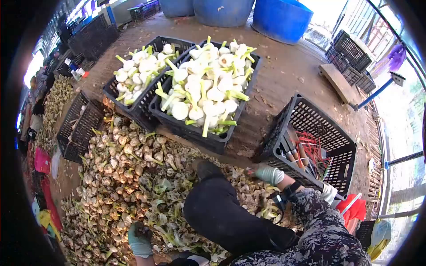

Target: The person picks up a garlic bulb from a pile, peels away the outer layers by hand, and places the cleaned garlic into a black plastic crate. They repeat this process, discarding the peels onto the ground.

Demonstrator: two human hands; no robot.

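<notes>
My left hand [140,240], in a pale green glove with darker fingertips, is low over the heap of untrimmed garlic bulbs [117,166]. Its fingers curl downward, and what they hold, if anything, is hidden. My right hand [269,174], gloved the same way, is beside the near wall of a black crate [330,117]. The fingers are bent together toward the left; I cannot make out anything in them. Loose leaves and peelings [166,208] lie around my bent leg [222,204]. Trimmed white garlic [206,84] fills a black crate [188,128] in front of me.
A second crate [142,113] of white garlic adjoins the first. Wooden-handled tools [293,153] and red strips [313,146] lie in the right crate. Blue tubs [284,20] stand at the back. A tipped crate [80,126] is left, and a board [337,82] leans at right.
</notes>
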